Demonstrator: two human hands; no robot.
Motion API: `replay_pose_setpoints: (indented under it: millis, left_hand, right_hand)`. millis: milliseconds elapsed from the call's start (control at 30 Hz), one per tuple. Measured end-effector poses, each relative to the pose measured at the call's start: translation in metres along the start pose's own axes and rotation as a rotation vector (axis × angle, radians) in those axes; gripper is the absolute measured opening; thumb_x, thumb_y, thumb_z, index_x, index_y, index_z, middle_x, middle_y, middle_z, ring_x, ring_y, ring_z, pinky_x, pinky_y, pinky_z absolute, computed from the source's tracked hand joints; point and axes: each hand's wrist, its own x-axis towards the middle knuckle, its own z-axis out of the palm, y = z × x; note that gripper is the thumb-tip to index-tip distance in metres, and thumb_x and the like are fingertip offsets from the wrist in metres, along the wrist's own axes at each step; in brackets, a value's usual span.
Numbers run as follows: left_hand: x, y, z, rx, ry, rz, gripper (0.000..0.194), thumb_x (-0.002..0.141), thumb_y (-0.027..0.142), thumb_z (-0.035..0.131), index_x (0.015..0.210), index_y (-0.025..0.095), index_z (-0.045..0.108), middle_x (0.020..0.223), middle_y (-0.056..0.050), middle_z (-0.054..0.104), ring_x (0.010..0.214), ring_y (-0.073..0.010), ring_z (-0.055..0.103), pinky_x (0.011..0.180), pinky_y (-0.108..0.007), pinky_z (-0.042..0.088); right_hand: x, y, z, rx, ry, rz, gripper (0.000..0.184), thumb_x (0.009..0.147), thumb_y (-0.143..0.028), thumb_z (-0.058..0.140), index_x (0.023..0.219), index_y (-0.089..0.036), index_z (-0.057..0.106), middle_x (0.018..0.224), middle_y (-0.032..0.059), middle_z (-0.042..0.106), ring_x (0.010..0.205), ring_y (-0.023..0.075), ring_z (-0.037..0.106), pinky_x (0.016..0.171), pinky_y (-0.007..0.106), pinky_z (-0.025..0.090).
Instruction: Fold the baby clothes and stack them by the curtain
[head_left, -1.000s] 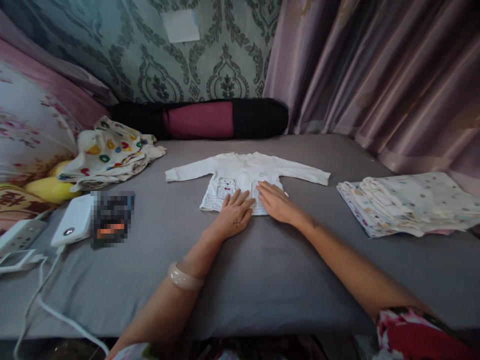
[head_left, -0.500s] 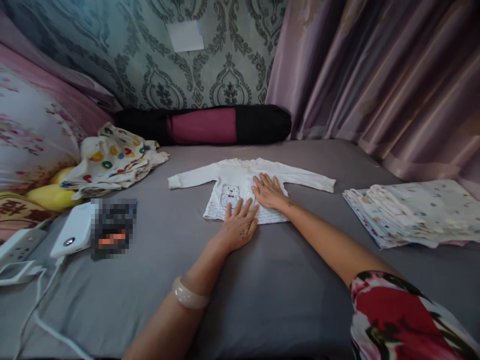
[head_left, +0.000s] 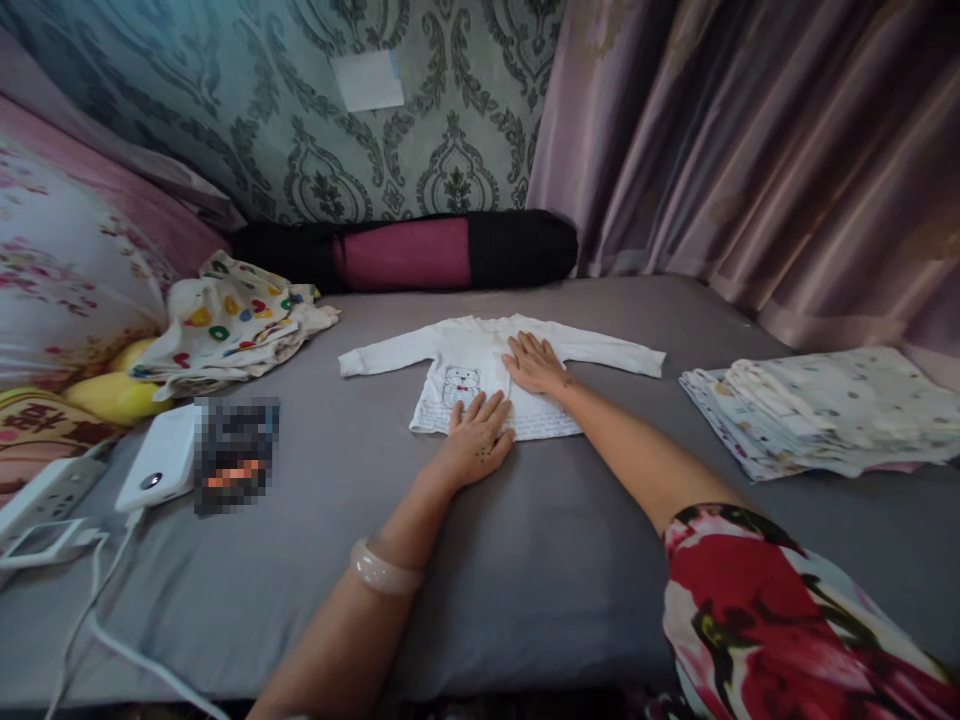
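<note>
A small white long-sleeved shirt lies spread flat on the grey bed sheet, its two sleeves stretched out sideways. A bear with a red bow tie is printed on its front, and rows of fine lettering run along the hem. My left hand rests flat on the hem near the middle, fingers apart. Farther up, my right hand lies flat on the chest, right of the centre line, its fingers stretched out. Neither hand grips the cloth. Part of the shirt's front is hidden under my hands.
At right lies a stack of folded patterned cloths. On the left are a crumpled patterned cloth, a white power bank, a power strip, cables and a blurred-out item. A black and maroon long bag lies against the wall.
My right hand has slid up from the hem to the chest of the shirt. My left hand has stayed at the hem. The camera view has shifted slightly.
</note>
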Motion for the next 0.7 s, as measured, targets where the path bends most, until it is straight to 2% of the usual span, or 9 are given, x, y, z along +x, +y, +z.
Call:
replay_pose_setpoints:
  millis: [167, 233, 333, 433, 533, 700]
  left_hand:
    - [-0.003, -0.001, -0.002, -0.018, 0.021, 0.021, 0.052, 0.097, 0.046, 0.033, 0.144, 0.025, 0.041, 0.159, -0.009, 0.027, 0.148, -0.0297, 0.017, 0.117, -0.059, 0.012]
    - [-0.003, -0.002, -0.004, -0.041, 0.058, 0.021, 0.052, 0.098, 0.047, 0.032, 0.143, 0.024, 0.042, 0.156, -0.011, 0.032, 0.146, -0.0289, 0.022, 0.117, -0.057, 0.015]
    - [-0.003, -0.006, -0.006, -0.126, 0.176, 0.012, 0.049, 0.099, 0.041, 0.03, 0.143, 0.022, 0.039, 0.145, -0.012, 0.049, 0.138, -0.0242, 0.04, 0.115, -0.051, 0.026]
    - [0.0, -0.016, -0.007, -0.218, 0.326, -0.024, 0.047, 0.098, 0.034, 0.035, 0.142, 0.017, 0.038, 0.133, -0.015, 0.059, 0.124, -0.0225, 0.055, 0.106, -0.042, 0.041]
    - [0.0, -0.026, -0.011, -0.197, 0.462, -0.111, 0.044, 0.094, 0.026, 0.041, 0.137, 0.014, 0.043, 0.124, -0.017, 0.063, 0.116, -0.0236, 0.06, 0.099, -0.039, 0.045]
    - [-0.009, -0.036, -0.026, 0.005, 0.614, -0.395, 0.036, 0.091, 0.024, 0.042, 0.123, 0.013, 0.055, 0.116, -0.018, 0.065, 0.112, -0.0308, 0.059, 0.096, -0.045, 0.044]
  right_hand:
    - [-0.049, 0.006, -0.004, 0.005, 0.002, -0.176, 0.061, 0.1, -0.048, 0.021, 0.153, -0.019, 0.027, 0.161, 0.0123, 0.017, 0.148, 0.028, 0.011, 0.118, 0.051, 0.011]
    - [-0.067, 0.006, -0.004, 0.002, 0.0, -0.224, 0.061, 0.1, -0.049, 0.02, 0.153, -0.02, 0.027, 0.161, 0.0124, 0.017, 0.148, 0.0282, 0.012, 0.117, 0.053, 0.012]
    - [-0.089, 0.003, -0.002, 0.009, 0.007, -0.293, 0.061, 0.1, -0.052, 0.02, 0.153, -0.022, 0.027, 0.16, 0.013, 0.019, 0.148, 0.0293, 0.014, 0.115, 0.058, 0.013]
    - [-0.108, -0.002, -0.001, 0.009, 0.033, -0.356, 0.06, 0.1, -0.051, 0.025, 0.153, -0.022, 0.028, 0.159, 0.0128, 0.021, 0.147, 0.0298, 0.017, 0.115, 0.06, 0.013]
    - [-0.124, -0.006, -0.002, 0.015, 0.033, -0.398, 0.058, 0.101, -0.048, 0.025, 0.153, -0.023, 0.028, 0.159, 0.0118, 0.022, 0.147, 0.0297, 0.018, 0.116, 0.059, 0.012]
    - [-0.143, -0.009, -0.005, 0.05, -0.028, -0.465, 0.055, 0.101, -0.043, 0.025, 0.153, -0.023, 0.027, 0.16, 0.0091, 0.022, 0.147, 0.0277, 0.016, 0.117, 0.057, 0.011]
